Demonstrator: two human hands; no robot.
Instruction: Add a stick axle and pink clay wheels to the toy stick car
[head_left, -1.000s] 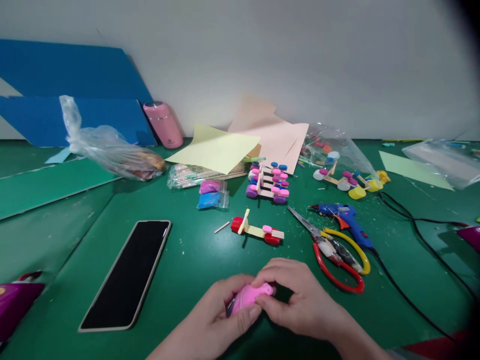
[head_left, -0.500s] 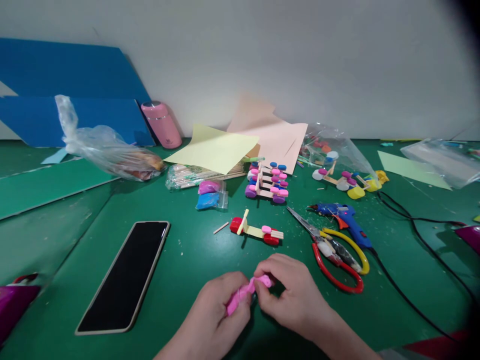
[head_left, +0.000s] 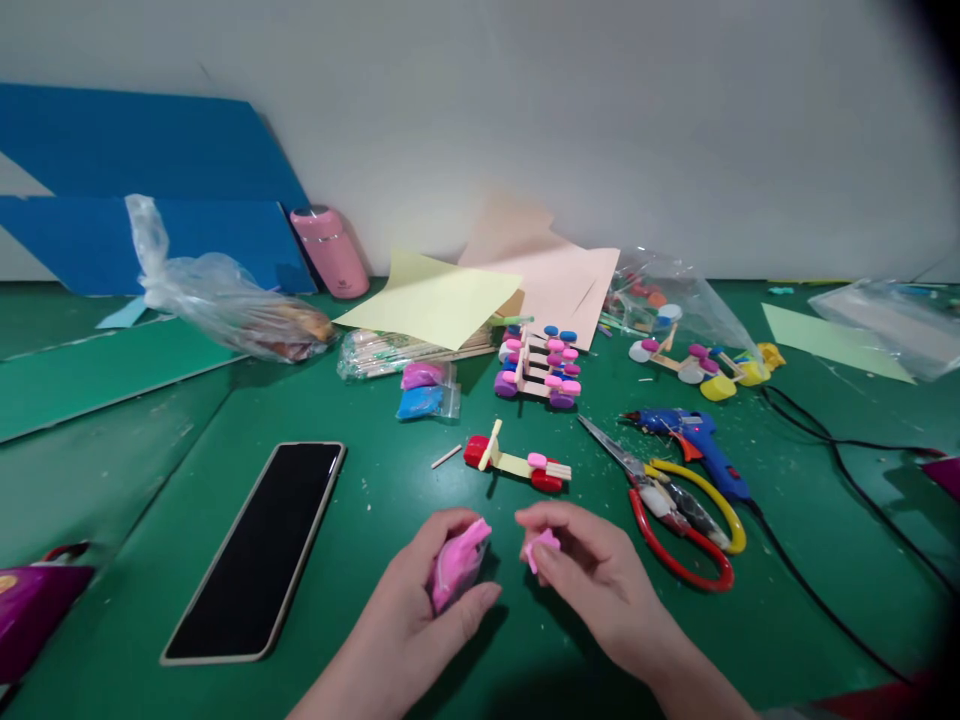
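Observation:
My left hand [head_left: 420, 595] is curled round a small clear bag of pink modelling clay [head_left: 459, 562], with clay poking out at the top. In my right hand [head_left: 589, 570] a small torn piece of pink clay [head_left: 541, 550] sits between thumb and fingers. A gap separates the two hands. Just beyond them lies a little scooter model [head_left: 517, 465] of sticks, with red wheels and one pink clay piece on it. A short loose stick [head_left: 446, 457] is left of it. Behind, several similar models [head_left: 538, 370] stand in a row.
A black-screened phone [head_left: 259, 550] lies at left. To the right are scissors [head_left: 675, 500] and a blue glue gun [head_left: 694, 440] with a trailing cord. Bags of purple and blue clay [head_left: 424, 390], paper sheets [head_left: 435, 295], a pink flask [head_left: 330, 250] and more models [head_left: 697, 362] sit farther back.
My hands have moved apart. The stretched pink clay has come in two: a small piece is in my right hand, and the bagged lump stays in my left.

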